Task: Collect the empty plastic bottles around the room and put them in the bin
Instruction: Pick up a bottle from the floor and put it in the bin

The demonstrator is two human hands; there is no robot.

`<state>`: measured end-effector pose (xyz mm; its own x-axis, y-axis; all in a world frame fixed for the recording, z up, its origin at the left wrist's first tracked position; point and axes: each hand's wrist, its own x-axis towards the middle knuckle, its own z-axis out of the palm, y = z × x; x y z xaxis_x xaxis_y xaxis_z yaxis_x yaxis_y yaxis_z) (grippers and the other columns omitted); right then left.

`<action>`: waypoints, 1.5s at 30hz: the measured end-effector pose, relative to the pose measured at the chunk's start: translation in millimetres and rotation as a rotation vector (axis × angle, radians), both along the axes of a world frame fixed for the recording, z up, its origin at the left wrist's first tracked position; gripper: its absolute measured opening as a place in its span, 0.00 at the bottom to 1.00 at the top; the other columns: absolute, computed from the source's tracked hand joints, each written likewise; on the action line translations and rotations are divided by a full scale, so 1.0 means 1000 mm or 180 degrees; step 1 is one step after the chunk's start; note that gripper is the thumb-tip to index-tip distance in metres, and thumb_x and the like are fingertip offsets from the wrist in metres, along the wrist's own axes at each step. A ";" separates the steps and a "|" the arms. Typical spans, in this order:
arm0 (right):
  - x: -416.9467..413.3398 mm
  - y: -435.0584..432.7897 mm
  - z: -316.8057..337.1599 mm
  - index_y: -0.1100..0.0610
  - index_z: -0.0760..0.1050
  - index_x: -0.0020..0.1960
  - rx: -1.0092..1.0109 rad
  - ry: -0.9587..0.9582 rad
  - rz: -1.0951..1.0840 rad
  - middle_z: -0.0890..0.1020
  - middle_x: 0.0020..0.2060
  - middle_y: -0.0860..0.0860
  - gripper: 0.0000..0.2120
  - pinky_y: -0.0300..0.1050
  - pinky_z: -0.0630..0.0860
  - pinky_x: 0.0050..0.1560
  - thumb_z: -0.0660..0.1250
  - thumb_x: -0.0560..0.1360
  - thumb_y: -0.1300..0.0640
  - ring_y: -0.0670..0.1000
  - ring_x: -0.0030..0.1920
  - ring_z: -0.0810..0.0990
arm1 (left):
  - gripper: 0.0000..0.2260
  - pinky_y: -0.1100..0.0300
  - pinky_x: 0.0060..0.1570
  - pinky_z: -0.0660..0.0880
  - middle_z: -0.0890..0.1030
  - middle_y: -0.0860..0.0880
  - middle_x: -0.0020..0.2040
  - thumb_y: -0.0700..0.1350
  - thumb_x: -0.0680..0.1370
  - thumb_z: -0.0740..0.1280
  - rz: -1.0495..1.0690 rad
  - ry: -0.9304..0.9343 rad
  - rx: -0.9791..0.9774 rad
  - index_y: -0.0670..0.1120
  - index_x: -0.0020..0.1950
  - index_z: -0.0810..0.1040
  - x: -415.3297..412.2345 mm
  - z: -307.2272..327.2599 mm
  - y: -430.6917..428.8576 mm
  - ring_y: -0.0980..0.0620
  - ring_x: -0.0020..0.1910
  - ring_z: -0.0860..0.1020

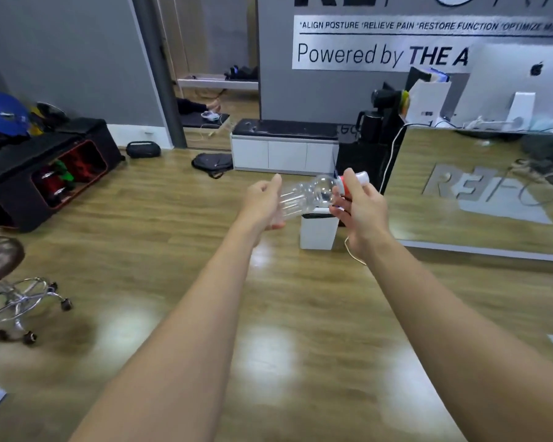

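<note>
You hold a clear plastic bottle out in front of you with both arms stretched forward. It lies almost level, tilted a little, with the capped neck end higher and to the right. Your left hand wraps the ribbed lower body, fingers curled under it and thumb raised over the top. Your right hand grips the neck end, thumb on top beside the red band and white cap, fingers curled beneath the shoulder. The bottle looks empty.

In this view a white bin with a dark lid stands on the wooden floor right below the bottle, close to the corner of the wood-fronted desk. A white cable runs down that corner to the floor. A computer sits on the desk, seen from the back. Beyond the bin are a low white cabinet and a black bag on the floor. To your left stand a black storage box and a chrome-based stool.
</note>
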<state>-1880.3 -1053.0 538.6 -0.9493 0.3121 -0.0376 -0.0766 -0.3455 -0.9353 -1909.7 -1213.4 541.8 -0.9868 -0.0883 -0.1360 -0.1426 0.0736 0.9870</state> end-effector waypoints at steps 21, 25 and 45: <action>-0.478 0.069 -0.109 0.55 0.78 0.42 0.0348 -0.0670 -0.0598 0.79 0.37 0.50 0.10 0.41 0.77 0.37 0.69 0.77 0.49 0.49 0.39 0.75 | 0.10 0.48 0.49 0.79 0.76 0.50 0.39 0.49 0.82 0.61 -0.0408 -0.0940 0.0020 0.49 0.42 0.73 -0.474 -0.091 0.067 0.51 0.36 0.75; -0.566 0.078 -0.131 0.56 0.79 0.46 0.0645 -0.0793 -0.0573 0.80 0.39 0.51 0.11 0.43 0.81 0.44 0.69 0.77 0.48 0.48 0.40 0.79 | 0.11 0.42 0.54 0.80 0.77 0.50 0.44 0.53 0.83 0.59 -0.0479 -0.1101 0.0172 0.47 0.46 0.73 -0.567 -0.119 0.073 0.48 0.43 0.79; -0.889 0.171 -0.314 0.55 0.81 0.45 0.1659 -0.1995 -0.1136 0.80 0.37 0.50 0.10 0.33 0.73 0.42 0.71 0.72 0.48 0.52 0.40 0.77 | 0.18 0.50 0.56 0.77 0.75 0.43 0.66 0.50 0.84 0.57 -0.1245 -0.2483 0.0287 0.46 0.73 0.70 -0.920 -0.308 0.198 0.49 0.47 0.77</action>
